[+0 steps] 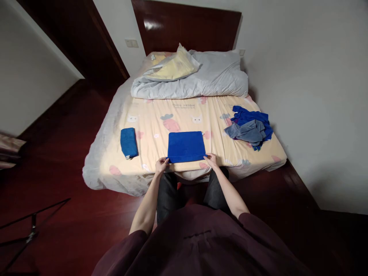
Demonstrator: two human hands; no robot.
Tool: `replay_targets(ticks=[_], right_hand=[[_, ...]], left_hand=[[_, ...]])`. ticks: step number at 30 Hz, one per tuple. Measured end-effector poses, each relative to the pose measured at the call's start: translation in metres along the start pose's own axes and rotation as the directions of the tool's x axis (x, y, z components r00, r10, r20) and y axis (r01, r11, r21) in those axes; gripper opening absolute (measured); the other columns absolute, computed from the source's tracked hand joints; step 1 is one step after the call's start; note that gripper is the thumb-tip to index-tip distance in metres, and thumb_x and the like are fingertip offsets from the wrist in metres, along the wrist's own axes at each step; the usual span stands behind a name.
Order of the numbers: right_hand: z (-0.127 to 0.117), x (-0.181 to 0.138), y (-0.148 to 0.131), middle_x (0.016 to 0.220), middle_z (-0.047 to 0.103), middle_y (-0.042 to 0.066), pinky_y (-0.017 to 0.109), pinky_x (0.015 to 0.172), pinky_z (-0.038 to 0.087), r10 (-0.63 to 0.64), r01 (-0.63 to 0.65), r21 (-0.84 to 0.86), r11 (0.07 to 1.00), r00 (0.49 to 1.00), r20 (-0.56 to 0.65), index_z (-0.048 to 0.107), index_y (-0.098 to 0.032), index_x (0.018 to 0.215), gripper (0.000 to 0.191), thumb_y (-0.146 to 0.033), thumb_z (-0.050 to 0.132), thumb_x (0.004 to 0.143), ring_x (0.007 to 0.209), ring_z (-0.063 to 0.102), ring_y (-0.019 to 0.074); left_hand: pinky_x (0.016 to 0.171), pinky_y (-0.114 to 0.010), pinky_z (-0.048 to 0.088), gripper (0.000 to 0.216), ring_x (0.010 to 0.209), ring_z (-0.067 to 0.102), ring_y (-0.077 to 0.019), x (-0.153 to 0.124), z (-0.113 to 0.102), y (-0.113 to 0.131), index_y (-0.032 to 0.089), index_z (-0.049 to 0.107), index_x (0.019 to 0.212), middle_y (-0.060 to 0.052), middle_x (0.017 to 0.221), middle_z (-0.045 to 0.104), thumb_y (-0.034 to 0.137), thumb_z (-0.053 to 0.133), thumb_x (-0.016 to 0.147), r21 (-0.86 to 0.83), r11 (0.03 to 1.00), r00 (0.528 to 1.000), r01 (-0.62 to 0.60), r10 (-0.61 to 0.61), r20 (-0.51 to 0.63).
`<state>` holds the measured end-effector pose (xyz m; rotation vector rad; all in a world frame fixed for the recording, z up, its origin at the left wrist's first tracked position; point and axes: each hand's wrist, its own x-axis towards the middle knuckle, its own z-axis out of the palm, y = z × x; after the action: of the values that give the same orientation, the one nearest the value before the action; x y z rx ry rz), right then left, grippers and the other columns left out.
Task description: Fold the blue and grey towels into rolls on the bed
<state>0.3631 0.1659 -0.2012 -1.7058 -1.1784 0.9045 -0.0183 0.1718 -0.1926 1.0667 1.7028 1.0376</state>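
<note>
A blue cloth [186, 145], like a towel, lies flat as a rectangle near the front edge of the bed, with a narrow strip turned up along its near side. My left hand [162, 165] pinches its near left corner. At the near right corner, my right hand [211, 159] is closed on the same cloth. To the left rests a folded teal-blue cloth [128, 142], apart from my hands. A crumpled pile of blue cloths [255, 117] sits on the right, with a grey-blue cloth [249, 131] on top.
The bed [155, 115] has a cream patterned sheet. A bunched grey-white quilt [218, 71] lies before the dark wooden headboard [189, 27]. Black tripod-like legs [33, 226] stand on the dark red floor [71, 172] at lower left. A wall [322, 96] runs along the right.
</note>
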Motion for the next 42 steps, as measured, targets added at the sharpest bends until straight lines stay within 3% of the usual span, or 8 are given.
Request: replay_targets(ticks=[3, 7, 11, 18, 29, 42], right_hand=[[0.004, 0.002, -0.004, 0.086, 0.077, 0.007, 0.029, 0.072, 0.058, 0.0, 0.0, -0.009, 1.0, 1.0, 0.013, 0.076, -0.016, 0.103, 0.036, -0.043, 0.074, 0.079, 0.082, 0.073, 0.0219], [0.006, 0.004, -0.01, 0.072, 0.072, 0.005, 0.028, 0.067, 0.056, 0.012, -0.011, -0.03, 0.999, 1.0, 0.018, 0.072, -0.017, 0.097, 0.03, -0.043, 0.072, 0.083, 0.075, 0.071, 0.0218], [0.004, 0.004, -0.012, 0.077, 0.075, 0.007, 0.028, 0.07, 0.056, 0.012, -0.012, -0.06, 0.998, 1.0, 0.013, 0.069, -0.018, 0.091, 0.025, -0.042, 0.072, 0.084, 0.077, 0.073, 0.0225], [-0.006, -0.01, 0.003, 0.078, 0.078, 0.009, 0.032, 0.077, 0.057, 0.033, -0.038, -0.186, 0.982, 0.999, -0.027, 0.068, -0.02, 0.082, 0.009, -0.029, 0.07, 0.083, 0.078, 0.076, 0.0253], [-0.009, -0.025, -0.002, 0.088, 0.082, 0.01, 0.031, 0.081, 0.057, 0.019, -0.037, -0.317, 0.948, 0.998, -0.061, 0.073, -0.022, 0.081, 0.016, -0.036, 0.071, 0.088, 0.083, 0.077, 0.0253], [-0.008, -0.029, -0.003, 0.09, 0.082, 0.011, 0.032, 0.084, 0.056, 0.043, -0.08, -0.373, 0.924, 0.993, -0.106, 0.075, -0.022, 0.084, 0.013, -0.032, 0.073, 0.091, 0.09, 0.077, 0.0261]], left_hand=[[0.07, -0.028, 0.059, 0.043, 0.085, 0.074, -0.0215, 0.002, 0.002, 0.001, 0.016, 0.071, 0.097, -0.01, 0.092, 0.078, 0.056, 0.074, 0.08, 0.019, 1.0, 1.0, -0.01, 0.01, 0.028], [0.069, -0.028, 0.057, 0.046, 0.078, 0.073, -0.0213, 0.004, 0.003, 0.003, 0.017, 0.07, 0.097, -0.008, 0.083, 0.077, 0.059, 0.076, 0.08, 0.082, 0.997, 0.999, -0.011, 0.008, 0.036], [0.067, -0.03, 0.057, 0.041, 0.074, 0.073, -0.0226, 0.003, 0.002, 0.004, 0.018, 0.069, 0.1, -0.008, 0.083, 0.077, 0.055, 0.073, 0.083, 0.149, 0.989, 0.999, -0.015, 0.01, 0.032], [0.081, -0.033, 0.056, 0.023, 0.084, 0.075, -0.0249, -0.014, 0.002, -0.003, 0.02, 0.069, 0.091, -0.009, 0.083, 0.078, 0.043, 0.069, 0.085, 0.257, 0.966, 1.0, -0.029, 0.03, -0.003], [0.091, -0.037, 0.056, 0.014, 0.09, 0.076, -0.028, -0.026, 0.003, -0.004, 0.021, 0.072, 0.086, -0.01, 0.083, 0.078, 0.034, 0.072, 0.082, 0.324, 0.944, 0.997, -0.058, 0.069, -0.022], [0.086, -0.036, 0.055, 0.015, 0.084, 0.074, -0.0273, -0.02, 0.004, -0.009, 0.02, 0.071, 0.08, -0.009, 0.077, 0.076, 0.035, 0.073, 0.082, 0.353, 0.934, 0.997, -0.05, 0.065, -0.031]])
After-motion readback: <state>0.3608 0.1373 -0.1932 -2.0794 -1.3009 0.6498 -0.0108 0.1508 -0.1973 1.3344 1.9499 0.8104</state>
